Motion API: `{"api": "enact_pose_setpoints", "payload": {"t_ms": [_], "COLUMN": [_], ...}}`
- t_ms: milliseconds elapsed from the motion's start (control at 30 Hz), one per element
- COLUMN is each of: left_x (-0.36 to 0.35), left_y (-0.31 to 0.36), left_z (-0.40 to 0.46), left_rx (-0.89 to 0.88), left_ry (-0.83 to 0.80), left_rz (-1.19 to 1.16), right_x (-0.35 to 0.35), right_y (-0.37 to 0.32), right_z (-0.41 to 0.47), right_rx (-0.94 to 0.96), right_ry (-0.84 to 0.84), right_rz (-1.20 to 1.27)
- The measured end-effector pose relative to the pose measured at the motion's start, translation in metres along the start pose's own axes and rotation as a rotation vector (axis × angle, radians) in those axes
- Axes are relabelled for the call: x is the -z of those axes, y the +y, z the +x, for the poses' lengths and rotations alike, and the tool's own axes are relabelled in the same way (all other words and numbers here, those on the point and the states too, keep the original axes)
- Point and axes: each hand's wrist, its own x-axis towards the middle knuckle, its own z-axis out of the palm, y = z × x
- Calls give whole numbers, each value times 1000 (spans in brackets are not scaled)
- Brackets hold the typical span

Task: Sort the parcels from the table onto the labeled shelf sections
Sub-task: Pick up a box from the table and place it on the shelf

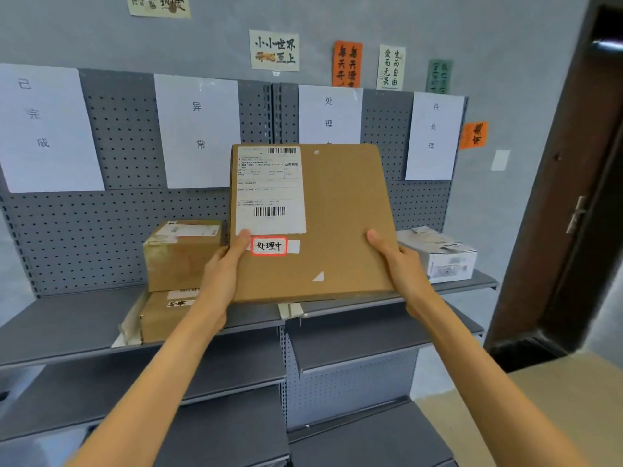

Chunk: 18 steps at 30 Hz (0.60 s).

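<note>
A flat brown cardboard parcel with a white shipping label and a red-framed sticker reading 处理中 is held upright in front of the grey shelf. My left hand grips its lower left edge, thumb on the front. My right hand grips the lower right edge the same way. The parcel partly covers the paper sign 处理中 on the pegboard. Other signs read 已完成, 异常 and 待处理.
Two brown boxes are stacked on the top shelf under the 异常 sign. A white parcel lies under the 待处理 sign. Lower shelf boards jut out below. A dark door frame stands at right.
</note>
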Motion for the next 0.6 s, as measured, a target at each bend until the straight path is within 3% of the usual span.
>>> {"api": "enact_pose_setpoints", "payload": {"t_ms": [600], "left_x": [-98], "left_y": [-73], "left_z": [147], "left_rx": [194], "left_ry": [-167], "left_rz": [12], "right_x": [41], "right_y": [75], "right_z": [170], "right_rx": [-229], "right_ry": [11], "right_rz": [-112]}}
